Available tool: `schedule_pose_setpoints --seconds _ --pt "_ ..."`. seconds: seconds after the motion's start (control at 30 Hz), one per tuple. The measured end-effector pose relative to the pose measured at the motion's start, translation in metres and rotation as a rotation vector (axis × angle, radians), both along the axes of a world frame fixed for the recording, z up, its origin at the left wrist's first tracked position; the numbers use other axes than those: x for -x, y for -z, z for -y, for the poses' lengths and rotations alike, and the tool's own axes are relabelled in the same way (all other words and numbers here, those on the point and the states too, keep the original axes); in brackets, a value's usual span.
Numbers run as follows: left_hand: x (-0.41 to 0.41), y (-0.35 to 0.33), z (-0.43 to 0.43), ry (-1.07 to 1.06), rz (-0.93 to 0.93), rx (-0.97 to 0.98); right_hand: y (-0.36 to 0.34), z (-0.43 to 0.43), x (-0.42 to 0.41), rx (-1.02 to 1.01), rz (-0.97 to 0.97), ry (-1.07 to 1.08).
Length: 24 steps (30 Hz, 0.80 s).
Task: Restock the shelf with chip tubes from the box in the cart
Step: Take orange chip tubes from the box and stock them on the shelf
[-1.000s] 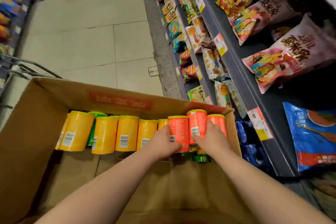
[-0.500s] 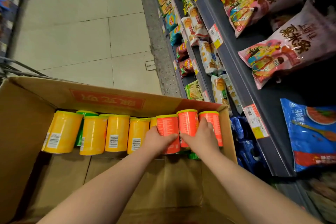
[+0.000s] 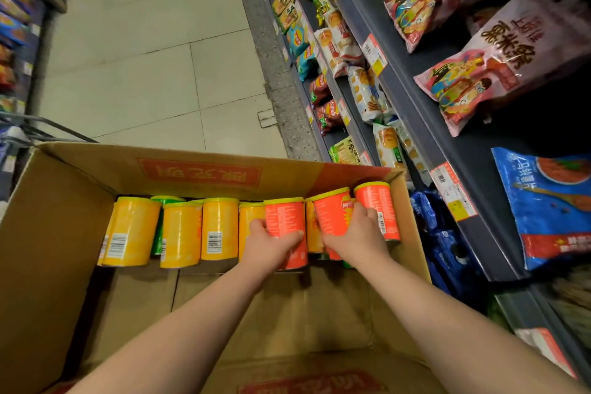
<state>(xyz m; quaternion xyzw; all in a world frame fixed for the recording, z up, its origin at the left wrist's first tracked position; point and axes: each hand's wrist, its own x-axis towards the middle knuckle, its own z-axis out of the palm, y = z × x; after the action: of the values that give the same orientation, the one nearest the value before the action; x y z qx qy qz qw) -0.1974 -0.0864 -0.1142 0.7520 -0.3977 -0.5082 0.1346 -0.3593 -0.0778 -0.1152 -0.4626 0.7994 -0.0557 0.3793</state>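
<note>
An open cardboard box point(image 3: 48, 233) holds a row of chip tubes along its far wall. Several yellow tubes point(image 3: 182, 233) stand on the left, with a green tube point(image 3: 164, 200) partly hidden behind them. Three orange tubes stand on the right. My left hand point(image 3: 267, 245) grips the left orange tube point(image 3: 286, 221) near its base. My right hand point(image 3: 356, 233) is wrapped around the middle orange tube point(image 3: 331, 217), which tilts left. Its fingers also touch the right orange tube point(image 3: 377, 201) by the box's right wall.
Dark shelves point(image 3: 415, 112) on the right carry snack bags and price tags. Blue packets point(image 3: 447, 249) sit low beside the box. A cart bar point(image 3: 48, 126) shows at the left, with another shelf point(image 3: 16, 41) beyond. Tiled floor point(image 3: 144, 57) lies ahead.
Both hands have closed tighter on the orange tubes. The middle orange tube has tilted and separated from the left one. The view has shifted slightly.
</note>
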Motion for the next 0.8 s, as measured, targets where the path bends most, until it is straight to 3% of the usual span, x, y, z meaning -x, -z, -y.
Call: schedule_pose_setpoints --seconds 0.2,0.8 --pt "-0.009 -0.022 -0.022 0.038 -0.102 0.015 -0.021 -0.034 -0.003 0.024 0.056 0.128" --pt "-0.071 -0.095 -0.126 0.483 -0.264 0.187 -0.110 -0.197 -0.087 0.234 0.079 0.583"
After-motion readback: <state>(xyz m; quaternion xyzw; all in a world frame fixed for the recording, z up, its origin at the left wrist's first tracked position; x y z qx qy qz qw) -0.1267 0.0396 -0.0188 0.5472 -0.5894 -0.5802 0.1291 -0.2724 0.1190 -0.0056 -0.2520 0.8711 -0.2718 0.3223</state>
